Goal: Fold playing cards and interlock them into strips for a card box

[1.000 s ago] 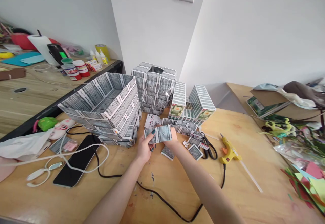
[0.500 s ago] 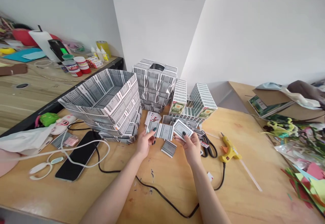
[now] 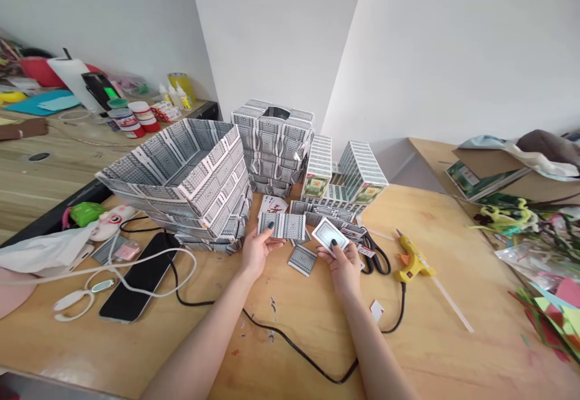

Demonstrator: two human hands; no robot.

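My left hand pinches a joined strip of folded playing cards just above the wooden table. To its right, my right hand grips a single folded card, held a little apart from the strip. Between the hands a folded card piece lies on the table. Behind them sits a heap of loose cards. A large open box woven from cards stands to the left, and a taller card box stands behind it.
Two card packs lean at the back. Black scissors and a yellow glue gun lie to the right, its black cord running across the front. A phone and white cable lie left; craft clutter fills the right edge.
My hands have come apart: the right one drew a single folded card off to the right and lowered it, while the left kept the strip. The view shifted slightly.
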